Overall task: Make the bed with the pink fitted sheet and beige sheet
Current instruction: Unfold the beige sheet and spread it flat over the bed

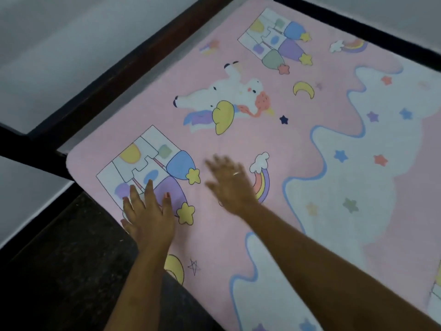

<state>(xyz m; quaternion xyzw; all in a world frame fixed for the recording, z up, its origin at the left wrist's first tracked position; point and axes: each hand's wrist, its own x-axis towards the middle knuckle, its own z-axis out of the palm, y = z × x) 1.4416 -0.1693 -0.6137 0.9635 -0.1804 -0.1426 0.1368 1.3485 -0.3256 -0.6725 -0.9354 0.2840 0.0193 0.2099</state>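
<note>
Pink fitted sheet (298, 144) covers the mattress; my left hand (150, 218) and right hand (232, 185), both flat and released, smooth its near corner. Beige sheet comes next, I judge.

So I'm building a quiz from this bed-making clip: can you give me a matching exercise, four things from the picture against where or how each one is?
Things:
1. left hand
2. right hand
3. unicorn print
4. bed frame

Places or states:
a. dark, along the sheet's far-left edge
b. blurred, beside a rainbow print
c. flat on a castle print near the sheet's corner
d. mid-sheet, beyond both hands

Pairs: 1-c, 2-b, 3-d, 4-a
</note>
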